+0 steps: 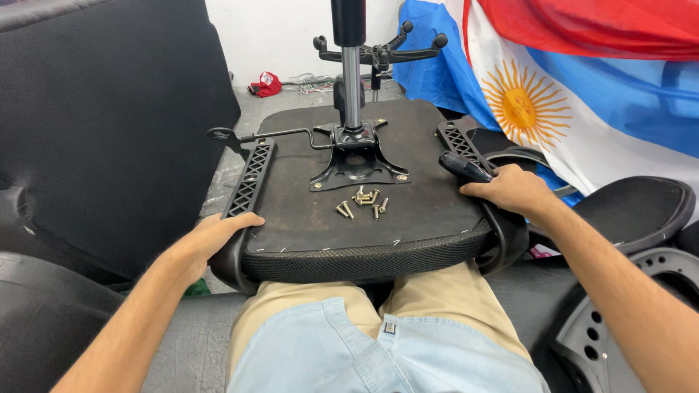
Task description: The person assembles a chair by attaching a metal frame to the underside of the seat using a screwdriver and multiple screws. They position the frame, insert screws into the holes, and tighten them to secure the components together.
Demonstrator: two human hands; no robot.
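Observation:
An upside-down office chair seat (306, 218) rests on my lap, its black underside facing up. A black metal tilt plate (357, 164) with a chrome gas cylinder (352, 80) stands in its middle. Several brass screws (362, 202) lie loose just in front of the plate. My left hand (215, 236) grips the seat's near left corner beside the left armrest bracket (250, 178). My right hand (510, 188) rests on the right edge and holds a black tool handle (464, 166), next to the right armrest bracket (459, 144).
A black chair backrest (109, 116) stands at the left. The star base (378, 51) sits atop the cylinder. A blue, white and red flag with a sun (539, 94) hangs at the right. Black chair parts (633, 218) lie at the right. A red cap (267, 82) is on the floor.

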